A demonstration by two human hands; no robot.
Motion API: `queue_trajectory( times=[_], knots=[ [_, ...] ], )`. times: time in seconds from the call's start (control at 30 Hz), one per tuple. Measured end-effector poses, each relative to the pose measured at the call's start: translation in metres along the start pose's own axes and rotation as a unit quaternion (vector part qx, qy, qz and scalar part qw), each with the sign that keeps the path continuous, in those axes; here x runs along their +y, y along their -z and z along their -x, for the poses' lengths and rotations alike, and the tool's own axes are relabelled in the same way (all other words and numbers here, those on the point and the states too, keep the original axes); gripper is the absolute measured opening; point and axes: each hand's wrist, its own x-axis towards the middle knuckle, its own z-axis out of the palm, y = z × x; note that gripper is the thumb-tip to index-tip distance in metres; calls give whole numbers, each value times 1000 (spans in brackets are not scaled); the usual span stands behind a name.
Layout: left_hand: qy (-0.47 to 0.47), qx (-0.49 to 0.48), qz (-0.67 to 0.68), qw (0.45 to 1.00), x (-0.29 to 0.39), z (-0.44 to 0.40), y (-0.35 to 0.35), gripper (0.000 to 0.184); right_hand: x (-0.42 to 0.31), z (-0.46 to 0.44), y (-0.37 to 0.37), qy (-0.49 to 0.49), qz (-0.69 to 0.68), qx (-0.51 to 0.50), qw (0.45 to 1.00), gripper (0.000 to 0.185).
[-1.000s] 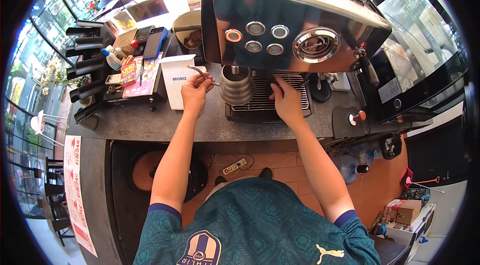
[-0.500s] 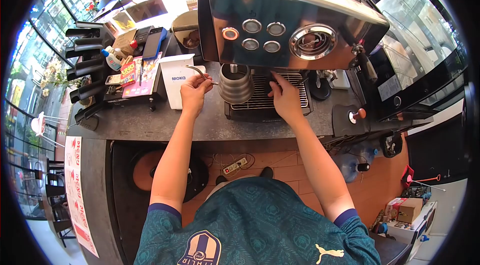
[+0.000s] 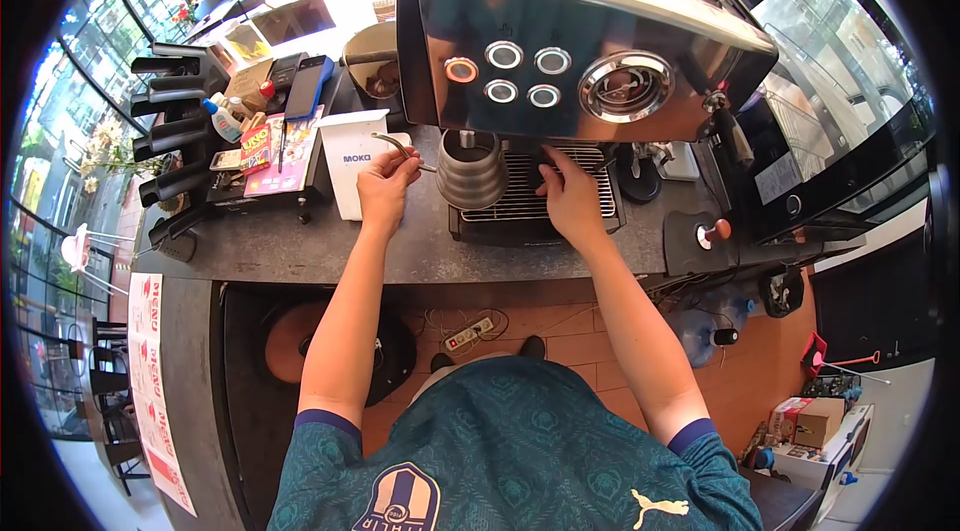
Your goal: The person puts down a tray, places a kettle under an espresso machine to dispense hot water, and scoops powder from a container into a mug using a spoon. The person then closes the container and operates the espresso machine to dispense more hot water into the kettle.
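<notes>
A grey metal gooseneck kettle (image 3: 471,177) stands over the left part of the drip grate, below the espresso machine (image 3: 480,31). Its thin spout points left, and the fingertips of my left hand (image 3: 384,183) are closed around that spout. To the right of the kettle, my right hand (image 3: 570,193) is over the wire grate (image 3: 525,201), with thumb and forefinger apart near a dark handle on the kettle's right side. Whether the fingers touch the handle is not clear. The button lights on the machine's front are lit, one of them orange.
A white MOKA box (image 3: 352,186) stands left of the kettle. Farther left are a black stand with an UNO pack (image 3: 256,148), bottles and a blue-edged device (image 3: 309,88). A tamper (image 3: 714,232) rests on a dark mat at the right, near a glass-doored cabinet (image 3: 835,81).
The ring lights on the other machine buttons have become bright white. The view has shifted slightly; both hands and the kettle keep nearly the same places.
</notes>
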Motion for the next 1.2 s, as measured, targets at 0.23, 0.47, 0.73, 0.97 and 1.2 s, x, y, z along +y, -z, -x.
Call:
queue_trajectory(
  times=[0.23,0.47,0.73,0.97,1.2],
  knots=[
    [1,-3,0,1000,0,0,1,24,5,-1,-2,18,-4,8,1000,35],
    [-2,-5,1,1000,-4,-2,2,24,7,-1,-4,12,4,5,1000,35],
    [-14,44,-51,998,-1,22,-1,30,3,3,0,9,-6,6,1000,38],
    [-80,173,-83,978,35,70,-22,20,3,5,2,-1,-6,4,1000,39],
    [-404,66,-39,912,141,67,-63,44,1,6,-3,4,-6,16,1000,39]
  ],
)
